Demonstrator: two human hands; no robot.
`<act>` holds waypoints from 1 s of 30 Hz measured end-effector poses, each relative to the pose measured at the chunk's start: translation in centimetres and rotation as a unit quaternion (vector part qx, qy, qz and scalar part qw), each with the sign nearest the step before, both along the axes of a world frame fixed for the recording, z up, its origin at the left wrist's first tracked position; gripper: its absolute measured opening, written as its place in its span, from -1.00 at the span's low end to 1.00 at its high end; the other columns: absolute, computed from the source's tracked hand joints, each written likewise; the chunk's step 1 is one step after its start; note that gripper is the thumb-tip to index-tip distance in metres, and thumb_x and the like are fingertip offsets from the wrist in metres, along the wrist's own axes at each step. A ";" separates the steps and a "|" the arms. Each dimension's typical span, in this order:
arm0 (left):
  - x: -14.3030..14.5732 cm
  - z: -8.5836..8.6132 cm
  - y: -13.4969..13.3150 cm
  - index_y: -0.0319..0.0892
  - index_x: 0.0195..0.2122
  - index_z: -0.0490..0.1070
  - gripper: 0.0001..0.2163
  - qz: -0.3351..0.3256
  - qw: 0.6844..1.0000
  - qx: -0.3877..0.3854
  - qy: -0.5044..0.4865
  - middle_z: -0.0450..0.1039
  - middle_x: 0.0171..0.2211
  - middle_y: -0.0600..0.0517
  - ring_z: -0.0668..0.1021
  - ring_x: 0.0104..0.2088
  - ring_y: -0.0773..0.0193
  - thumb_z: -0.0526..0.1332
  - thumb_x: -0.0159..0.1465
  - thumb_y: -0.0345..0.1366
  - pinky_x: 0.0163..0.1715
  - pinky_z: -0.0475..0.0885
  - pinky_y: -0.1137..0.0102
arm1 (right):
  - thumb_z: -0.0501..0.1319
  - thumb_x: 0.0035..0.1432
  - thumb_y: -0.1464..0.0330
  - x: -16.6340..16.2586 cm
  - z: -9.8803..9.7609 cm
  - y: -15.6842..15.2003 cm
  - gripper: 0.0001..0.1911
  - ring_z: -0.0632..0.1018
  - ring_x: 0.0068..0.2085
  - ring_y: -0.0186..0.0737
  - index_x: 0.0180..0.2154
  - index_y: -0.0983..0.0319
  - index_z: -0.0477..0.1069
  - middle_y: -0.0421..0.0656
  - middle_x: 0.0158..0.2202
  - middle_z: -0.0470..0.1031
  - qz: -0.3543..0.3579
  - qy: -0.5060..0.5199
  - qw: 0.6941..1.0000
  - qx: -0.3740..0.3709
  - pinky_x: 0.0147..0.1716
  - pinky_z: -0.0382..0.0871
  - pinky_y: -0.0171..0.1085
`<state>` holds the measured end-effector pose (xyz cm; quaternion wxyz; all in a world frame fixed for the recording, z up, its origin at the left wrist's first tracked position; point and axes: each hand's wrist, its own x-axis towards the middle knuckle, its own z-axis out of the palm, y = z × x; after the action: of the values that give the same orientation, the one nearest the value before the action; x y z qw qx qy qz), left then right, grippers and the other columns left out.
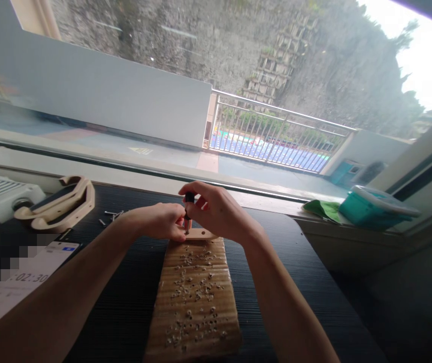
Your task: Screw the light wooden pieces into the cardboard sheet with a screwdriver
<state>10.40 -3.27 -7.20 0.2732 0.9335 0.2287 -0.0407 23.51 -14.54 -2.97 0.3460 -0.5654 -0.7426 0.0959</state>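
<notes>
A pitted board (196, 302) runs lengthwise away from the person, and at its far end a beige handle (211, 234) lies crosswise, beneath the hands. Between them stands a nearly upright screwdriver (189, 199), tip down, grasped by the right hand (221, 209); the left hand (163, 222) curls just beside, its grip unclear.

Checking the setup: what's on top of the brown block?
Holes, plus a beige piece at the far end, partly covered by left hand and right hand. The surface beneath it is hidden.
</notes>
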 end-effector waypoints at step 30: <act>0.0 0.5 -0.4 -0.15 -0.38 0.49 -0.82 -0.009 1.000 -0.009 0.020 0.51 -0.43 0.03 0.50 -0.40 0.16 0.19 -0.01 -0.27 -0.44 0.28 0.40 | 0.17 0.12 0.33 0.8 -0.9 1.0 -0.76 0.41 -0.42 -0.42 -0.17 0.27 0.45 -0.21 -0.36 0.49 -0.019 0.059 0.998 0.011 -0.35 0.26 -0.35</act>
<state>10.38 -3.70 -6.73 0.2771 0.9318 0.2255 -0.0638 24.29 -13.58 -3.85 0.3975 -0.5686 -0.7110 0.1145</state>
